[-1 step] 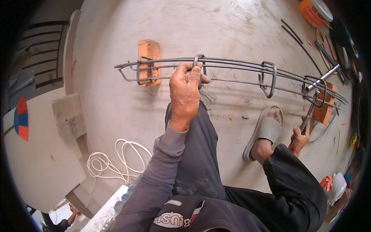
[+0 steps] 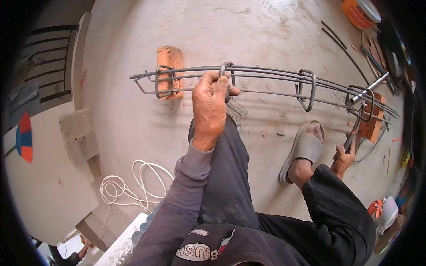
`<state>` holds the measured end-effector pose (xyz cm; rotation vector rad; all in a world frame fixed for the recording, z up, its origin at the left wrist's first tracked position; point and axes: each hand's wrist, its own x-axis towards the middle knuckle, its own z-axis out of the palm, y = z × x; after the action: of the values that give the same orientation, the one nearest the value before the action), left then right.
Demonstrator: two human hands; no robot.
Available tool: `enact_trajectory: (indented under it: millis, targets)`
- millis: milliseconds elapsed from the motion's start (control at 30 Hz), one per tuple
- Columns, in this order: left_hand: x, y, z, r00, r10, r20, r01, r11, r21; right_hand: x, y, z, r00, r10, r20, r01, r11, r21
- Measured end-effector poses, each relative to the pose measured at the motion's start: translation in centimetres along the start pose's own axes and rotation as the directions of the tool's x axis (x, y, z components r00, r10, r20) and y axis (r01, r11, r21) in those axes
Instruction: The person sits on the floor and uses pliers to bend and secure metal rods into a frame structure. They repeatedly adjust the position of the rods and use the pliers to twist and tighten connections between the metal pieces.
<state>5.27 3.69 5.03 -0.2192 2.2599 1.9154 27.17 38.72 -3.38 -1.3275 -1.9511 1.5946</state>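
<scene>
A long cage of thin steel rebar (image 2: 266, 68) lies left to right in front of me, with several bent rectangular stirrups around its bars. Its left end rests on an orange brick (image 2: 177, 57), its right end on a second brick (image 2: 377, 126). My left hand (image 2: 209, 108) is closed on a stirrup (image 2: 225, 66) left of the cage's middle, thumb and fingers around its side. At the right, my right hand (image 2: 344, 160) grips the handles of dark pincers (image 2: 353, 133). Their jaws are up against the stirrup (image 2: 372, 111) near the right brick. Whether they bite on wire cannot be made out.
My sandalled foot (image 2: 308, 142) stands below the cage. White cable (image 2: 116, 190) lies coiled at lower left, near stacked grey blocks (image 2: 80, 133). Loose rods (image 2: 344, 51), a metal tube (image 2: 372, 86) and an orange bucket (image 2: 360, 13) are at right. Another person's arm (image 2: 82, 252) shows at lower left.
</scene>
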Motion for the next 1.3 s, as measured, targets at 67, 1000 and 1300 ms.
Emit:
enact_trajectory:
  millis: [67,1000,1300]
  targets:
    - [0.0,0.0,-0.6,0.999,-0.013,0.051,0.016,0.999,-0.050,-0.1,0.4,-0.3,1.000,0.001,-0.021,-0.001,1.000,0.008]
    - [3.0,0.7,-1.1,0.991,-0.090,0.100,0.104,0.983,-0.151,-1.1,2.6,-0.6,0.998,0.048,-0.043,-0.047,0.999,0.021]
    - [3.5,0.7,-1.3,0.985,-0.081,0.152,0.103,0.985,-0.138,-1.3,2.5,-0.6,0.999,0.026,-0.036,-0.027,0.999,-0.022]
